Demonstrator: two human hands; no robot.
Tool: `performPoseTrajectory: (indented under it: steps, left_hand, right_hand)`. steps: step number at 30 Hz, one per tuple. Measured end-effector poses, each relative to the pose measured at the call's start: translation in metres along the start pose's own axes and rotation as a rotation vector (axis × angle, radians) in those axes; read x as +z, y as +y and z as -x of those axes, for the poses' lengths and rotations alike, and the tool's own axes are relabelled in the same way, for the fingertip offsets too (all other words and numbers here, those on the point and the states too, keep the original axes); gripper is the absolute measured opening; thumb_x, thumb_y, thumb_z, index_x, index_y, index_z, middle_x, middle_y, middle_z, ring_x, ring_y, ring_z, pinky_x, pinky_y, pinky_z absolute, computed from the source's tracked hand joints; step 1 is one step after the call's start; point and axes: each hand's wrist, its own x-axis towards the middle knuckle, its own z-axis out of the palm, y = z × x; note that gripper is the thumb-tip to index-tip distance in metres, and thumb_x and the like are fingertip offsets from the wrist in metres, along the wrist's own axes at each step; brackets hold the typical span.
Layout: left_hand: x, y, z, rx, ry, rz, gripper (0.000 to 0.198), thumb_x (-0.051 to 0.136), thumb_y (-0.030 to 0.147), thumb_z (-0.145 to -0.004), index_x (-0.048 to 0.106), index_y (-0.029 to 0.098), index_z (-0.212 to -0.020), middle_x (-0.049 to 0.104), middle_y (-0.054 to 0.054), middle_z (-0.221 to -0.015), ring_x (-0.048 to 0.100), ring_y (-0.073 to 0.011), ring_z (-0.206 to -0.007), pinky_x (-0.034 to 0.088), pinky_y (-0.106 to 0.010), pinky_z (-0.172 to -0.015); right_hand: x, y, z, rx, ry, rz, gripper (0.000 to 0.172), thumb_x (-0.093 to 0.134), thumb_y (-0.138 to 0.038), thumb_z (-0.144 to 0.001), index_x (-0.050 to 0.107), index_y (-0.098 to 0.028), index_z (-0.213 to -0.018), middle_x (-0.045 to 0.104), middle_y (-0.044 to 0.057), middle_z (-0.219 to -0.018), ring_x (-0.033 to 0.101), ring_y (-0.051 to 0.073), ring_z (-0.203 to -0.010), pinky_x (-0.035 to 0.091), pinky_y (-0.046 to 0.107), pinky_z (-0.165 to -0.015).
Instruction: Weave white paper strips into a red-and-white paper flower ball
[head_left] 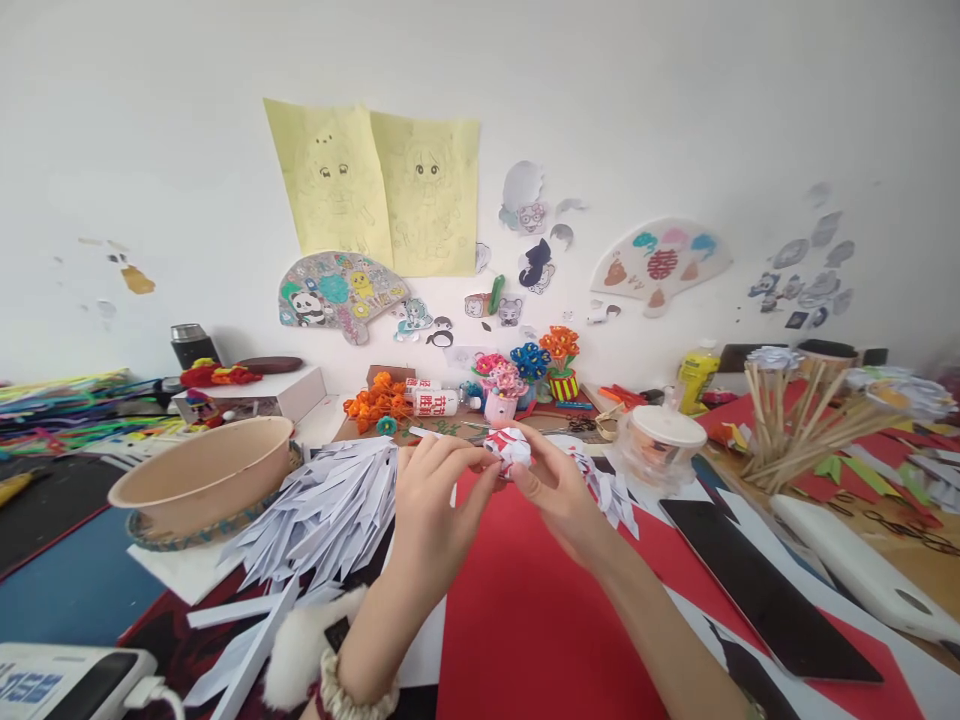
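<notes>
A small red-and-white folded paper ball (510, 450) is held up between both hands, above a red paper sheet (517, 600). The fingertips of my left hand (439, 500) pinch its left side. From the right, my right hand (559, 495) curls round it with the thumb at its lower edge. Part of the ball is covered by the fingers. Beside my left wrist lies a heap of folded white paper strips (330, 500). Another bunch of white paper strips (615, 495) lies just beyond my right hand.
At the left stands a beige oval basin (202, 475). A black phone (765, 585) and a white power bank (862, 560) lie on the right, near a bundle of wooden sticks (787, 430). Behind are a lidded cup (664, 440) and pipe-cleaner flowers (499, 385) in pots.
</notes>
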Motion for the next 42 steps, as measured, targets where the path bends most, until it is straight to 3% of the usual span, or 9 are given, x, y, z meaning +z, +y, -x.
performPoseTrajectory:
  steps: [4,8,13,21,29,42]
  left_hand:
    - [-0.003,0.001,-0.004,-0.2,-0.094,0.256,0.015,0.06,0.017,-0.093,0.065,0.022,-0.08,0.071,0.001,-0.077,0.06,-0.0163,-0.073,0.039,-0.031,-0.067]
    - [-0.004,0.004,-0.007,-0.279,-0.124,0.341,0.018,0.059,0.019,-0.094,0.063,0.023,-0.077,0.07,0.002,-0.076,0.058,-0.0159,-0.071,0.039,-0.031,-0.067]
    - [-0.003,0.009,-0.004,-0.292,-0.138,0.294,0.018,0.056,0.016,-0.096,0.059,0.023,-0.079,0.068,0.004,-0.077,0.056,-0.0147,-0.07,0.037,-0.03,-0.068]
    - [-0.003,0.009,0.001,-0.213,-0.025,0.078,0.013,0.063,0.012,-0.092,0.06,0.024,-0.088,0.067,0.007,-0.075,0.053,-0.014,-0.067,0.033,-0.031,-0.067]
    - [-0.004,0.003,-0.002,-0.399,-0.077,0.215,0.011,0.068,0.027,-0.088,0.062,0.024,-0.079,0.065,0.004,-0.07,0.051,-0.0155,-0.062,0.037,-0.029,-0.059]
    - [-0.003,0.001,-0.004,-0.431,-0.075,0.339,0.012,0.069,0.032,-0.087,0.064,0.025,-0.078,0.066,0.003,-0.071,0.05,-0.0159,-0.063,0.039,-0.027,-0.057]
  right_hand:
    - [-0.003,-0.004,0.0,0.059,0.015,0.0,0.053,0.07,-0.046,-0.089,0.058,-0.025,-0.135,0.069,0.007,-0.107,0.062,0.02,-0.088,0.052,0.035,-0.086]
    - [-0.005,-0.007,0.001,0.08,-0.019,0.011,0.06,0.07,-0.05,-0.089,0.053,-0.027,-0.142,0.069,0.006,-0.103,0.061,0.02,-0.088,0.052,0.036,-0.086]
    - [-0.007,-0.007,0.0,0.071,-0.027,0.005,0.06,0.07,-0.05,-0.088,0.055,-0.029,-0.142,0.065,0.004,-0.096,0.058,0.018,-0.084,0.054,0.033,-0.081]
    - [-0.005,-0.008,0.001,0.088,-0.045,0.033,0.063,0.07,-0.053,-0.087,0.054,-0.029,-0.143,0.066,0.005,-0.096,0.061,0.02,-0.085,0.055,0.035,-0.082]
    - [-0.006,-0.007,0.001,0.1,-0.06,0.047,0.066,0.068,-0.057,-0.086,0.054,-0.029,-0.143,0.069,0.005,-0.097,0.063,0.02,-0.08,0.055,0.037,-0.082]
    - [-0.007,-0.007,0.002,0.071,-0.082,-0.017,0.058,0.07,-0.049,-0.088,0.055,-0.031,-0.141,0.069,0.005,-0.1,0.061,0.018,-0.083,0.055,0.033,-0.08]
